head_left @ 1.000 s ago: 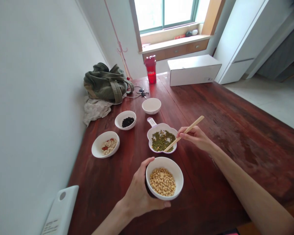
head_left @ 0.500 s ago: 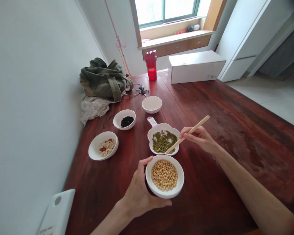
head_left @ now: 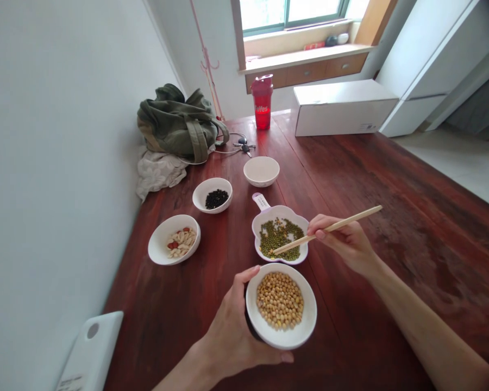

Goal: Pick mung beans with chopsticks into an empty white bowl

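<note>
My left hand is closed round the side of a white bowl, which holds yellow soybeans. In my right hand is a pair of wooden chopsticks. Their tips rest among the green mung beans in a flower-shaped white dish with a short labelled handle. A few yellow bits lie among the mung beans near the tips. The dish stands just beyond the soybean bowl.
To the left are a bowl of peanuts and a bowl of black beans. Another white bowl stands behind the dish. Farther back are a green bag, keys, a red bottle and a white box.
The chopsticks have swung to a flatter angle, with their tips shifted slightly within the mung beans. My left hand keeps its hold on the bowl. The whole view has shifted slightly.
</note>
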Available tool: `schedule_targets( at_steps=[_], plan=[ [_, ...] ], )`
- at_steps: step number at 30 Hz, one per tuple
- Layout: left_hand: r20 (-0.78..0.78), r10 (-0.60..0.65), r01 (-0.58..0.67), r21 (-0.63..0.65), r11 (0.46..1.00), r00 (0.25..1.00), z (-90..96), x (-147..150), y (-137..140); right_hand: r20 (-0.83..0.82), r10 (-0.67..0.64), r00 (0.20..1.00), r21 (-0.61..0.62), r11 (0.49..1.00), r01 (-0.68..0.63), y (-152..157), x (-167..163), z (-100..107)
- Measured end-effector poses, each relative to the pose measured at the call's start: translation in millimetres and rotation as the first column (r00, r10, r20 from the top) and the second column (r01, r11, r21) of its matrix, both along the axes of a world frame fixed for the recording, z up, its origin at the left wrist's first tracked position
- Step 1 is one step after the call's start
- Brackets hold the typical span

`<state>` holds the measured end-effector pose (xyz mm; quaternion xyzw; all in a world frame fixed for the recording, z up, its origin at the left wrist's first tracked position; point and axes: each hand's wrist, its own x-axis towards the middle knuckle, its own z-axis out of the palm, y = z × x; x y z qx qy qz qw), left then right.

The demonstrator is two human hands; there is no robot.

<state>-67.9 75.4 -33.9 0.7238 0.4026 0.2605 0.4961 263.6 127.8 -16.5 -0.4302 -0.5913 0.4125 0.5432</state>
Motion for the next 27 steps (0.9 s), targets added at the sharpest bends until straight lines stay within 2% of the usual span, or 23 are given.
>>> schedule_targets(
  at_steps=[5, 9, 14, 19, 27],
  plan=[
    [0.021, 0.036, -0.038, 0.09, 0.995, 0.999, -18.4, -8, -7, 0.007, 0.027, 1.0, 0.005, 1.0, -0.027, 0, -4, -6],
    [-0.065, 0.06, -0.048, 0.182, 0.982, 0.996, -33.0, -13, -12, 0.025, -0.015, 1.0, 0.047, 0.999, 0.013, -2, -3, -7],
    [-0.112, 0.045, -0.001, 0.363, 0.932, 0.993, -32.3, -12, -14, 0.108, 0.034, 0.994, 0.102, 0.994, -0.046, -3, -4, -7],
    [-0.084, 0.106, -0.072, 0.334, 0.94, 0.991, -29.2, -10, -11, 0.165, 0.046, 0.985, 0.097, 0.993, -0.063, -2, -3, -9],
    [-0.058, 0.089, -0.064, 0.342, 0.938, 0.994, -22.6, -4, -9, 0.244, 0.073, 0.967, 0.136, 0.985, -0.109, -2, -3, -10]
  ],
)
